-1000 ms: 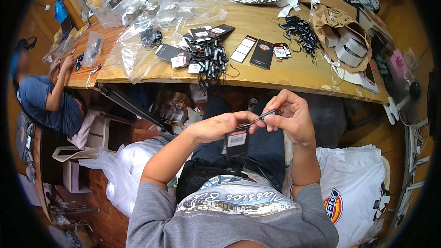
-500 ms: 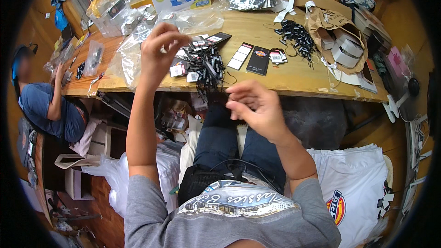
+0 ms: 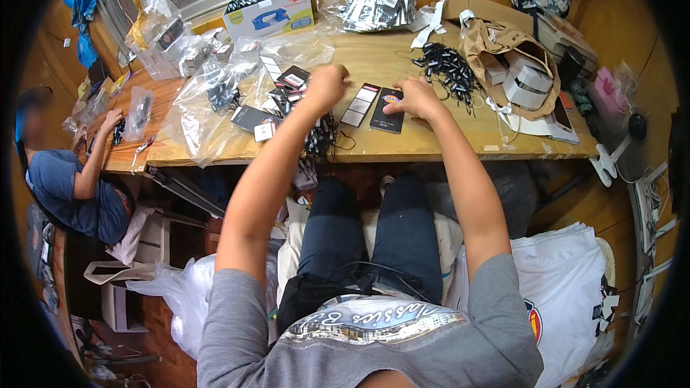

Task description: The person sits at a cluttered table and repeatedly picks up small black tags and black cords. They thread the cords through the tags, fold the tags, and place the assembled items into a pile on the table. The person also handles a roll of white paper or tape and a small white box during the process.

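My left hand (image 3: 329, 88) is over the table with its fingers curled and a little blurred; whatever they hold is hidden. Beside and beneath it lies a heap of black hang tags and cords (image 3: 321, 136), with white labels showing among them. My right hand (image 3: 418, 98) reaches over a flat black hang tag (image 3: 387, 121), thumb and fingers apart, the thumb at the tag's upper part. It covers the spot where a small white-labelled tag lay. Between the hands is a black-edged strip of white labels (image 3: 359, 105).
A pile of black corded pieces (image 3: 443, 68) lies right of centre, next to a brown paper bag (image 3: 478, 43) of boxes. Clear plastic bags (image 3: 194, 111) and a printed carton (image 3: 269, 18) stand at the back left. Another person (image 3: 79, 172) sits at the far left.
Both hands have moved: the left went right and down over the tag heap, the right went forward and up to the black hang tag. The view has shifted slightly.
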Demonstrator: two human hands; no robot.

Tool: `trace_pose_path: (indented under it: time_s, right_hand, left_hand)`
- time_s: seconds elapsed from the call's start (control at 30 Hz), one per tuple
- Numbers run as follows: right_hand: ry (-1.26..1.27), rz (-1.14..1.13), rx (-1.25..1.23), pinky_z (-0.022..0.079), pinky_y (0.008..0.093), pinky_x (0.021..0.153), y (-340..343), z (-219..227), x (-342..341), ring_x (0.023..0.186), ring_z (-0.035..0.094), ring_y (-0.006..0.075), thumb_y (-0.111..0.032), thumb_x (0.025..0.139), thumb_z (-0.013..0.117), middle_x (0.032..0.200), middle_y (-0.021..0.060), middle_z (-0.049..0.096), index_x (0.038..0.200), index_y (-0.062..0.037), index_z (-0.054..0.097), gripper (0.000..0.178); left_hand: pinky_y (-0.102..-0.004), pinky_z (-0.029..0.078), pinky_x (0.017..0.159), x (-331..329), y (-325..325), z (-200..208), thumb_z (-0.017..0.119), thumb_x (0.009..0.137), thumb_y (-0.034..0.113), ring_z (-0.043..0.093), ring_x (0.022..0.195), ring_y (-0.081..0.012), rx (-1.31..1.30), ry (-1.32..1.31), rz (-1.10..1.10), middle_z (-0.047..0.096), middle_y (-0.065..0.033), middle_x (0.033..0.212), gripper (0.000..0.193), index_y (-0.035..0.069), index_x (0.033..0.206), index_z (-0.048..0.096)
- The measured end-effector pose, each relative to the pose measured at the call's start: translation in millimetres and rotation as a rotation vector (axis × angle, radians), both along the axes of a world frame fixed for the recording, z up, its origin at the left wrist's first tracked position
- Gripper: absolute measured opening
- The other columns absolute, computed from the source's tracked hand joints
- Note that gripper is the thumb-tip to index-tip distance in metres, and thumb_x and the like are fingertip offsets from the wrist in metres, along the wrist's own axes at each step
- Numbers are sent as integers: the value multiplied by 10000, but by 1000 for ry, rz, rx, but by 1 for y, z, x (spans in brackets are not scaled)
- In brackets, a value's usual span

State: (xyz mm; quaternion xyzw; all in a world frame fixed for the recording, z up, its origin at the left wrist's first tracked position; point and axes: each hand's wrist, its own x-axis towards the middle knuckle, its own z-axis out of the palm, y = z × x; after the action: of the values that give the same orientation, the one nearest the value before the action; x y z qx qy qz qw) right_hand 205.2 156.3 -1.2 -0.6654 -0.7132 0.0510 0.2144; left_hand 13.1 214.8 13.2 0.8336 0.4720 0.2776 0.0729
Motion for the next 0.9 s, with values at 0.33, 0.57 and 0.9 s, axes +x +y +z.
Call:
trace_pose_path:
  time_s: [0.33,0.57,0.9]
  right_hand:
    - [245,81,-5,457,317,569,50,-3,7,621,581,207,-83,485,774,689,125,593,812,22,579,395]
    - [904,90,-80,427,201,408,51,11,8,557,551,98,20,671,631,695,69,600,853,12,546,200]
    - [995,153,-90,424,177,394,43,19,15,566,543,88,-30,707,626,692,55,587,828,16,563,143]
  left_hand:
    - [-350,464,714,34,33,-24,790,467,287,572,841,-305,-327,11,296,589,-189,883,493,6,827,605]
    - [-337,444,620,19,42,-35,676,615,188,590,664,-274,-206,-217,252,603,-170,686,203,4,670,610]
    - [-400,425,671,32,22,-14,551,755,238,555,756,-362,-67,-399,222,575,-229,740,253,-11,778,588]
